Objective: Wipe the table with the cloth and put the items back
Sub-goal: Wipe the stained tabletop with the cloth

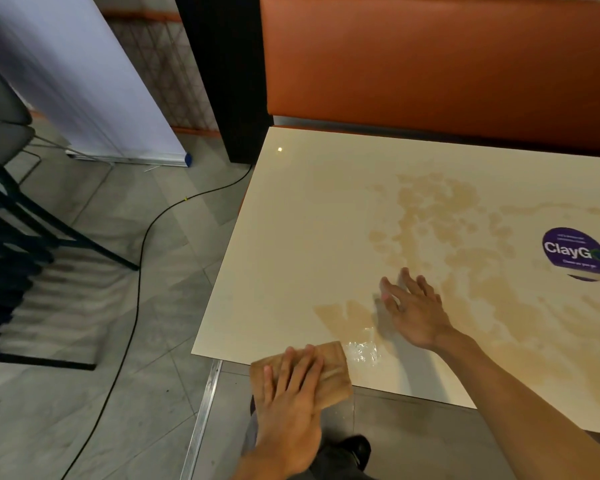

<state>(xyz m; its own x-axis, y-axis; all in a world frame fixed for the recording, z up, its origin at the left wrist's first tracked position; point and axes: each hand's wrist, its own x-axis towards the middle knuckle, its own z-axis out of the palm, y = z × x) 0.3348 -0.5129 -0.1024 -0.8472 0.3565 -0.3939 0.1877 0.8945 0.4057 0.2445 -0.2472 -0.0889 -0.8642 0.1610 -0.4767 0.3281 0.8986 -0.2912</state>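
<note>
Nearest the camera, the left hand (291, 403) lies flat, fingers extended, pressing a folded tan cloth (333, 372) that sits at the near edge of the cream worktop (291, 220), with part of the cloth hanging past that edge over the grey tiled floor (101, 323). Just beside the cloth, to its right, a small wet patch (362, 351) glistens on the surface. Farther in, the right hand (413, 306) rests on the worktop with palm down and fingers spread, grasping nothing; its forearm runs back toward the lower right corner. Brownish smears (447, 220) spread across the middle and right of the worktop, reaching the area around both hands. A round purple sticker (575, 252) reading "ClayGo" lies flat near the right edge. Behind the worktop stands an orange padded bench back (430, 64). On the floor to the left, a black cable (142, 254) curves past dark chair legs (32, 230), and a white banner stand (84, 81) leans near the wall.
</note>
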